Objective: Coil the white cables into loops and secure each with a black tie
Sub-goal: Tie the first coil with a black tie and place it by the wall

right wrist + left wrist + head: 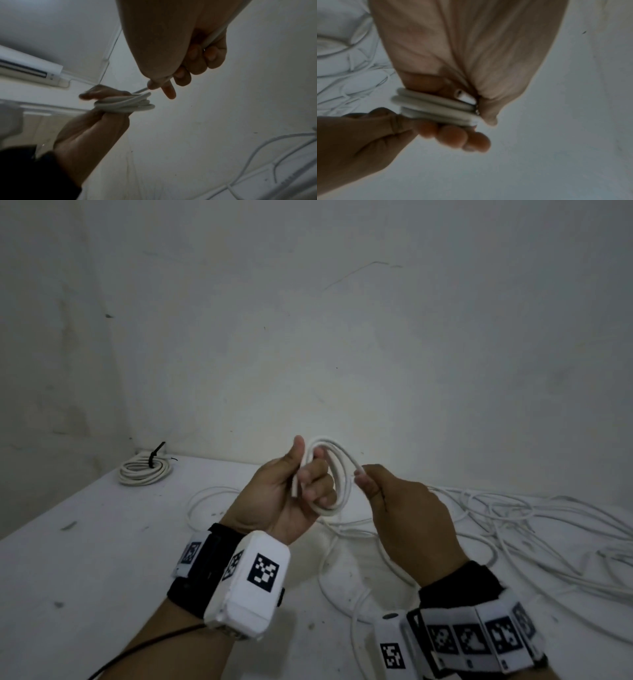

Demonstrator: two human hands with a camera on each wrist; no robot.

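While loose white cables [496,518] lie across the bench [85,559], a small cable coil [337,474] at centre frame is gripped by the left hand [291,498]; its trailing strand is pinched by the right hand [407,518]. In the left wrist view, stacked loops [435,106] are clamped under curled fingers [452,134]. In the right wrist view, the strand [212,36] is enclosed by curled fingers [197,59].

The cable [337,474] has a smooth white plastic-looking jacket with a dull sheen; its cut end [459,93] looks hollow. The desk [102,542] is a matt white surface, scuffed and speckled with dark marks. The wall [342,337] is matt, uneven painted plaster with a hairline crack. The wrist bands [195,570] are black cloth carrying smooth white plastic blocks with printed black-and-white patterns.
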